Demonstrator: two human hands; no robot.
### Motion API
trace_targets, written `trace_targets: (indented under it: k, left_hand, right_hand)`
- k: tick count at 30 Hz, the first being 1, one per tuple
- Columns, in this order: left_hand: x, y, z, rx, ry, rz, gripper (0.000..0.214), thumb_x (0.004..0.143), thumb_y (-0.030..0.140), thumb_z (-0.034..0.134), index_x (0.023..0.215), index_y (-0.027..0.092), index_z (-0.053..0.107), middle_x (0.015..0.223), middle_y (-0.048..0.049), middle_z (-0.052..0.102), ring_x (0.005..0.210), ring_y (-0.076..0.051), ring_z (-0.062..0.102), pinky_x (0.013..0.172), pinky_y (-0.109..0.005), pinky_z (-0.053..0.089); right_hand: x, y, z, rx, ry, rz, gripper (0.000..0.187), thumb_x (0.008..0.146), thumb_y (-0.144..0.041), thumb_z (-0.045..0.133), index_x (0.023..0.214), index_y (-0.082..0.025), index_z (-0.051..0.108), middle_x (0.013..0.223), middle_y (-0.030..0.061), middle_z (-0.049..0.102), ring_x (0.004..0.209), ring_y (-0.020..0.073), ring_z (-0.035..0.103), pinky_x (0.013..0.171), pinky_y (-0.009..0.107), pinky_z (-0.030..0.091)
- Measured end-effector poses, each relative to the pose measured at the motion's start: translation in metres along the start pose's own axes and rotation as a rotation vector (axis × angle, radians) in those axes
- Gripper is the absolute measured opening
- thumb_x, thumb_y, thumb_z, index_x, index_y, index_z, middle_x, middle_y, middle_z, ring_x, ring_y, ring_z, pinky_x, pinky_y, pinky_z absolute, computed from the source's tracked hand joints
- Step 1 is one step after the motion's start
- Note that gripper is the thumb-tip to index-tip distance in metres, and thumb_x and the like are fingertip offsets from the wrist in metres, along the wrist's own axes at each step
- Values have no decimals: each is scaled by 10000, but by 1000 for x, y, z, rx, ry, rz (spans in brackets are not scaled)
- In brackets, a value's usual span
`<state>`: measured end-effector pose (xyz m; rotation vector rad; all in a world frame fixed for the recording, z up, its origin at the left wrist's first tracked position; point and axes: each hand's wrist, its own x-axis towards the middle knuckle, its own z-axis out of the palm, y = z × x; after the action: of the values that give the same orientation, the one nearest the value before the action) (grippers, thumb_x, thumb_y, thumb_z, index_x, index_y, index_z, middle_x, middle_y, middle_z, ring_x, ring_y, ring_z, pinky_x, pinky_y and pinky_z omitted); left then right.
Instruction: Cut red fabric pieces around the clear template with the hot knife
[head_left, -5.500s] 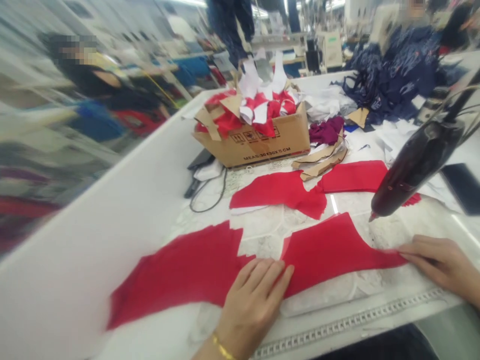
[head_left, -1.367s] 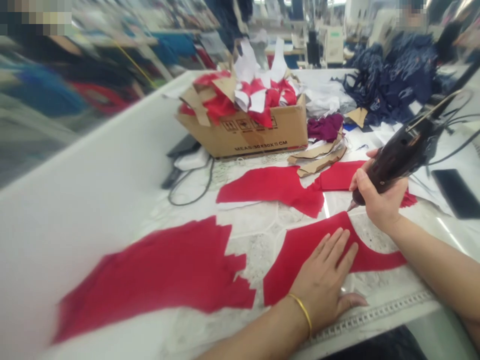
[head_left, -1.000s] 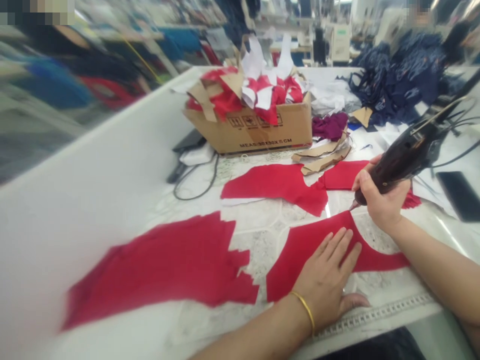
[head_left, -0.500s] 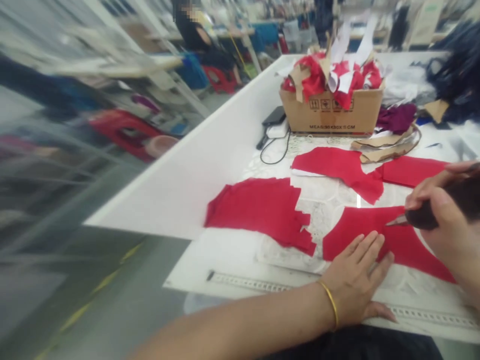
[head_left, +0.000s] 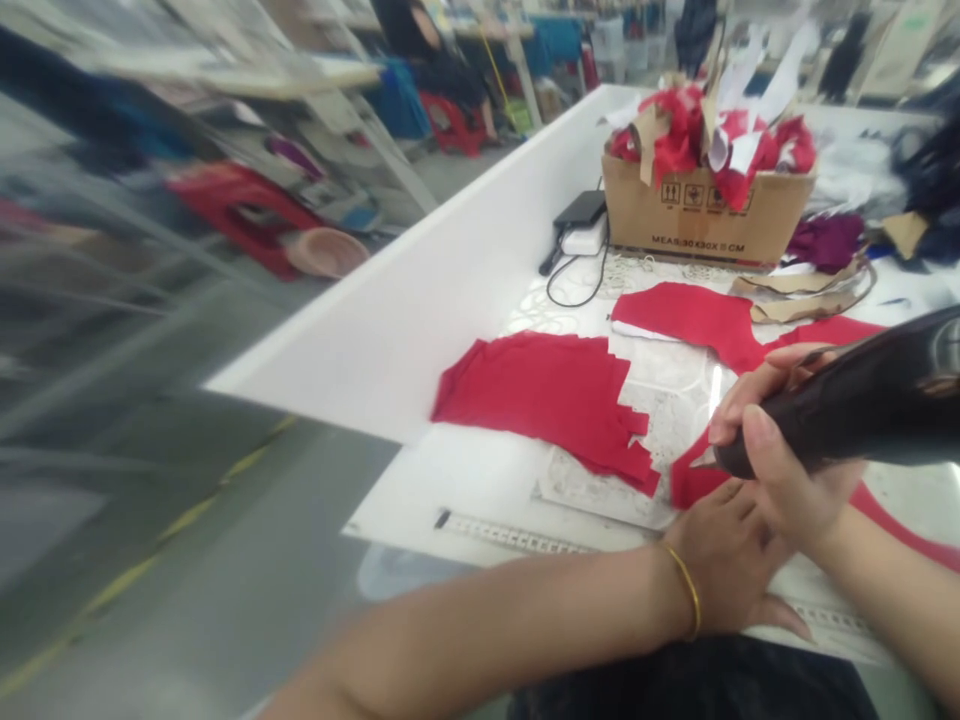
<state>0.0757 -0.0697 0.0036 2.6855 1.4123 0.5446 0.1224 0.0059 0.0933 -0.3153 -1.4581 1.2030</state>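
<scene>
At the white bench (head_left: 450,300), the right hand (head_left: 780,450) grips a dark handheld cutter (head_left: 847,430), its tip at red cloth (head_left: 691,482). The left hand (head_left: 727,565) lies open alongside.

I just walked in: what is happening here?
A person's right hand grips a dark handheld tool with a pointed metal tip, close to a red fabric piece. The left hand, with a gold bangle, lies flat beside it. Another red piece lies on the white table; a cardboard box holds scraps.
</scene>
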Motion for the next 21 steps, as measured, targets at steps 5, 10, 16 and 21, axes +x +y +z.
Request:
trace_targets:
  k: [5, 10, 16, 21]
  left_hand:
    - [2, 0, -7, -41, 1, -7, 819, 948, 764, 432, 1408, 91, 517, 1361, -177, 605, 1299, -310, 534, 1152, -440, 375]
    - [3, 3, -13, 11, 8, -20, 847, 949, 748, 463, 1472, 82, 450, 1469, -168, 541, 1418, -312, 431, 1222, -460, 293]
    - [4, 4, -12, 21, 8, -16, 866, 955, 718, 497, 1528, 80, 376, 1559, -157, 447, 1504, -320, 307, 1233, -457, 296]
    - [2, 4, -3, -12, 17, -45, 862, 943, 733, 506, 1538, 124, 371, 1566, -152, 439, 1509, -325, 299, 1235, -473, 290]
  right_hand:
    - [0, 9, 2, 9, -35, -48, 282, 893, -201, 674, 1145, -247, 556, 768, -32, 582, 577, 146, 579, 548, 326, 527]
    - [0, 14, 3, -83, -12, -65, 252, 899, -308, 675, 1106, -252, 542, 765, -30, 560, 576, 159, 588, 584, 362, 555]
    - [0, 15, 5, -93, -31, -56, 260, 916, -346, 660, 1128, -271, 528, 739, -36, 546, 539, 153, 565, 546, 349, 552]
    - [0, 9, 9, -30, -39, -33, 175, 931, -321, 659, 1059, -291, 545, 729, -29, 583, 545, 158, 578, 519, 331, 544]
